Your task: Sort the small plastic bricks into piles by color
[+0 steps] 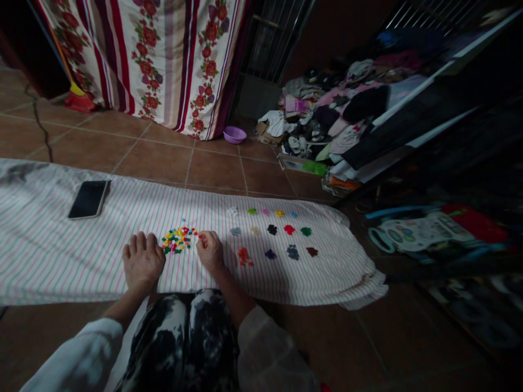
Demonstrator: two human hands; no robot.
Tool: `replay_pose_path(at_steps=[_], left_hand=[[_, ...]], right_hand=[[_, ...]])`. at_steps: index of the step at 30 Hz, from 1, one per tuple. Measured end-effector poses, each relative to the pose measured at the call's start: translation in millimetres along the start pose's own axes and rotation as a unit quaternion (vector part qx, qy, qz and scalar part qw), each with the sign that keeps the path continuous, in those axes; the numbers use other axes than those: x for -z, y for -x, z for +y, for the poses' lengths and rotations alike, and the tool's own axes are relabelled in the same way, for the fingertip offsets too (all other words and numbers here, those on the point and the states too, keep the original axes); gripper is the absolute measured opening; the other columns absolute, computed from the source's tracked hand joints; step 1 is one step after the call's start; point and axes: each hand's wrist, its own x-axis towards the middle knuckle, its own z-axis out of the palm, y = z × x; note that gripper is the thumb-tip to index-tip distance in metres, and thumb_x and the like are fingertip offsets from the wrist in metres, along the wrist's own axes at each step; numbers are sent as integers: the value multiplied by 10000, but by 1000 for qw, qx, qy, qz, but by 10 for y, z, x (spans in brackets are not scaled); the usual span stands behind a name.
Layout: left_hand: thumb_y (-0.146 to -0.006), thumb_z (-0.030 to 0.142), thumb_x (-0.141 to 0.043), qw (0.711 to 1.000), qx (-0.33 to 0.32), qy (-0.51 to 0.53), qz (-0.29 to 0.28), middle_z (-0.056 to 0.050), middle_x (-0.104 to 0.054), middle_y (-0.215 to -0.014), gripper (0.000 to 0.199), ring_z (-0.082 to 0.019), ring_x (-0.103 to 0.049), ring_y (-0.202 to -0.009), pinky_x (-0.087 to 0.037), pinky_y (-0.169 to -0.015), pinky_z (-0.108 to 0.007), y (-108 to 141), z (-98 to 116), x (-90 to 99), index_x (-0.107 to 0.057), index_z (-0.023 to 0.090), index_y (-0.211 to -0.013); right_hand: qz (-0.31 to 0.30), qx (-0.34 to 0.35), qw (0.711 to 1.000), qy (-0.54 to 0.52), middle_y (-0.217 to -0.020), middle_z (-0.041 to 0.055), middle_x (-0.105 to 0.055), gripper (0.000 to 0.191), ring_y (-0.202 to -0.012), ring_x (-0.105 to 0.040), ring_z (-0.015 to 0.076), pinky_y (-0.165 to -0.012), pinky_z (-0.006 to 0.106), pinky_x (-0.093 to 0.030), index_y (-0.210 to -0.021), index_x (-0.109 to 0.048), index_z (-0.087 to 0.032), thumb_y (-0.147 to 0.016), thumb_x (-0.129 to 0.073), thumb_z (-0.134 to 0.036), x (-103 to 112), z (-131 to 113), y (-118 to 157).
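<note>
A mixed pile of small coloured pieces [178, 239], in red, yellow, green, white and other colours, lies on a striped cloth [122, 209]. Just left of it my left hand [143, 260] rests palm down on the cloth, fingers out and holding nothing. On the pile's right side my right hand [210, 251] is closed in a pinch, with a tiny red piece [200, 236] at its fingertips. To the right, small one-colour heaps stand in rows, among them an orange heap [244, 256], a black heap [272, 230], a red heap [289, 230] and a green heap [306, 231].
A phone [89, 199] lies on the cloth at the left. Beyond the cloth are a purple basin [234, 135], a floral curtain [163, 65] and a large heap of clothes [327, 109]. A colourful plastic toy [425, 231] is at the right.
</note>
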Motion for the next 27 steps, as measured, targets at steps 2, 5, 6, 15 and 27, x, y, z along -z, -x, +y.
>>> replay_pose_path(at_steps=[2, 5, 6, 15, 27], left_hand=[[-945, 297, -338, 1000, 0, -1, 2, -240, -531, -1462, 485, -364, -393, -1453, -324, -1153, -566, 0, -9, -20, -577, 112, -1325], [-954, 300, -322, 1000, -2, -8, 5, -239, -537, -1450, 481, -362, -404, -1442, -329, -1148, -560, -5, -20, -38, -579, 112, -1315], [-958, 301, -313, 1000, -3, -10, 7, -240, -537, -1448, 482, -364, -407, -1438, -331, -1145, -557, -7, -21, -38, -579, 108, -1311], [-961, 297, -286, 1000, -3, -17, -14, -250, -533, -1442, 489, -369, -418, -1421, -334, -1142, -551, -16, 18, 49, -592, 92, -1282], [-967, 294, -278, 999, 5, -33, -22, -224, -527, -1452, 480, -346, -401, -1433, -321, -1151, -523, -8, 42, 72, -584, 105, -1286]], right_hand=[[10, 0, 1000, -14, -922, 47, -692, 272, -770, -655, 169, -760, 273, -545, -956, -684, -217, -796, -515, -76, 41, 22, 27], [26, -8, 999, -30, -913, 47, -694, 245, -755, -663, 165, -748, 272, -548, -952, -681, -210, -800, -527, -95, 136, 84, 64], [32, -10, 999, -32, -915, 48, -696, 236, -753, -665, 165, -744, 273, -549, -953, -678, -208, -804, -528, -103, 177, 107, 71], [82, -29, 996, -27, -913, 45, -698, 186, -781, -680, 171, -746, 282, -558, -957, -647, -227, -837, -525, -156, 476, 257, 9], [166, -35, 983, -77, -905, 68, -674, 171, -763, -657, 171, -677, 282, -553, -965, -646, -190, -863, -516, -233, 677, 577, 8]])
